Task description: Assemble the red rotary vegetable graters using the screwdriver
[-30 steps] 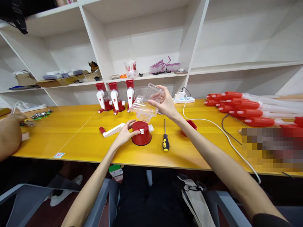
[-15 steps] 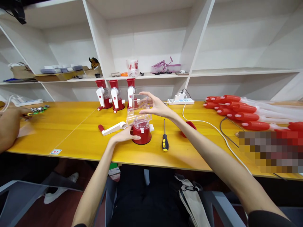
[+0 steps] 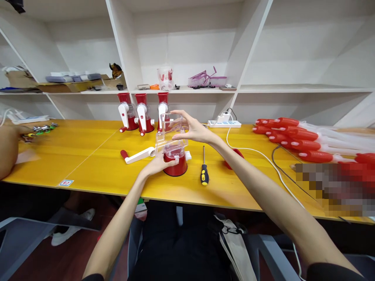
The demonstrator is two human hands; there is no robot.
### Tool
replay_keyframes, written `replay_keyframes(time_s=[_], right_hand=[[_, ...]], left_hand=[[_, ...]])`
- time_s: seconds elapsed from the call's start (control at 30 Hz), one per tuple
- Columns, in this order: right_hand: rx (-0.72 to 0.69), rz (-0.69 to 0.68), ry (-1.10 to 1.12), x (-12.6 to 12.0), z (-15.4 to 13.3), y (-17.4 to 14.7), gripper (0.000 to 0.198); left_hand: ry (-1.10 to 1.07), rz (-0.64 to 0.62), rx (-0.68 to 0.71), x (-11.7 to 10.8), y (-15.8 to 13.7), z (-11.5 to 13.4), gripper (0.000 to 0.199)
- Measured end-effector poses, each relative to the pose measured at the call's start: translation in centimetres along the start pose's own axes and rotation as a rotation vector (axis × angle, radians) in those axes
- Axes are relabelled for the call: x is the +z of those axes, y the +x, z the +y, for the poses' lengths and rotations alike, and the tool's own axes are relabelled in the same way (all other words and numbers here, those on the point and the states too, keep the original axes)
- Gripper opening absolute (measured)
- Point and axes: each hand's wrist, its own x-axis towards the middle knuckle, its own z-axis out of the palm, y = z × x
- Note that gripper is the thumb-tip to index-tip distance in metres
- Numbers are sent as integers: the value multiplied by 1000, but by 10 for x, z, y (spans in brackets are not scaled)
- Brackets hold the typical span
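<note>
A rotary grater's clear plastic body (image 3: 168, 124) sits upright on its red base (image 3: 178, 170). My right hand (image 3: 197, 130) grips the clear upper part from the right, with thumb and fingers curved around it. Low on the left side, my left hand (image 3: 154, 165) is wrapped against the base, its thumb across the front by a small white latch. The left fingers are partly hidden behind the grater. Left of it lies a white crank handle (image 3: 138, 155) with a red knob. To the right is a screwdriver (image 3: 204, 175) with a dark blue and yellow handle.
Three assembled red-and-white graters (image 3: 142, 117) stand at the back. A red part (image 3: 238, 154) lies beyond my right forearm. A power strip (image 3: 224, 124) trails a white cable. Red-handled items in clear plastic (image 3: 310, 144) are piled right. Another person's arm (image 3: 8, 146) is at far left.
My left thumb has moved up and across to the white latch on the base's front. My right hand keeps its grip on the clear body. The view has shifted slightly.
</note>
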Motion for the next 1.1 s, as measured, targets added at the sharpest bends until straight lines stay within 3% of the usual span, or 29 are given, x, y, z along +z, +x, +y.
replay_keyframes(time_s=[0.2, 0.37, 0.57, 0.73, 0.9, 1.03, 1.1], right_hand=[[3, 9, -10, 7, 0, -2, 92], [122, 214, -223, 28, -12, -6, 92], [328, 432, -526, 59, -26, -3, 93], [359, 612, -558, 77, -27, 5, 105], [335, 563, -549, 73, -29, 1, 105], [337, 376, -699, 44, -41, -5, 90], [264, 237, -719, 24, -47, -3, 85]], left_hand=[[-102, 69, 12, 11, 2, -8, 73], [-188, 115, 19, 21, 3, -15, 73], [-126, 208, 5, 25, 3, -21, 67], [-15, 315, -66, 29, 1, -18, 58], [6, 311, -29, 26, -2, -10, 43], [8, 282, 12, 19, -2, -5, 43], [-5, 254, 22, 17, -2, -5, 46]])
